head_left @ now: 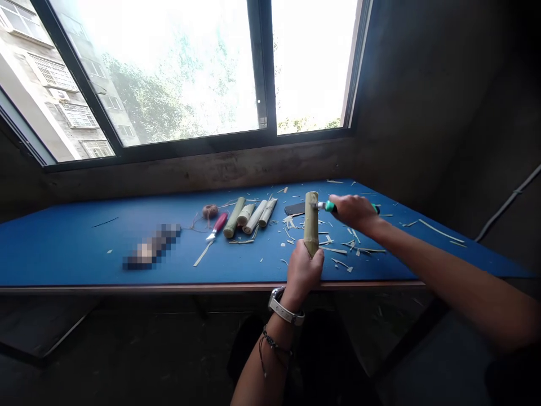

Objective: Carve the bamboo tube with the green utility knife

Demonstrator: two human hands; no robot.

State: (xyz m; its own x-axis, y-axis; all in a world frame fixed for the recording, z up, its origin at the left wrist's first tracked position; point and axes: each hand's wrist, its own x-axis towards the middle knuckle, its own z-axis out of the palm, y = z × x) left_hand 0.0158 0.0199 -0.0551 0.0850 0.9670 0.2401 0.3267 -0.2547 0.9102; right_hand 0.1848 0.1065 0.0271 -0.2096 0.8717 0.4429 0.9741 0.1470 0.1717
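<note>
My left hand (302, 268), with a watch on its wrist, is wrapped around the lower end of a bamboo tube (311, 220). The tube points away from me over the table. My right hand (355, 213) grips a green-and-black-handled tool (330, 207) from the right side. Its short metal end meets the tube near the far end; the exact shape of that tip is too small to make out. Pale bamboo shavings (328, 239) lie around and beneath the tube. A dark flat phone-like object (295, 209) rests just behind it, to the left.
Several cut bamboo pieces (253, 217) lie left of the tube on the blue tabletop (236, 268). Beside them are a red-handled tool (218, 224) and a ball of twine (210, 211). Further left is a pixelated object (153, 247). A window (181, 73) stands behind the table.
</note>
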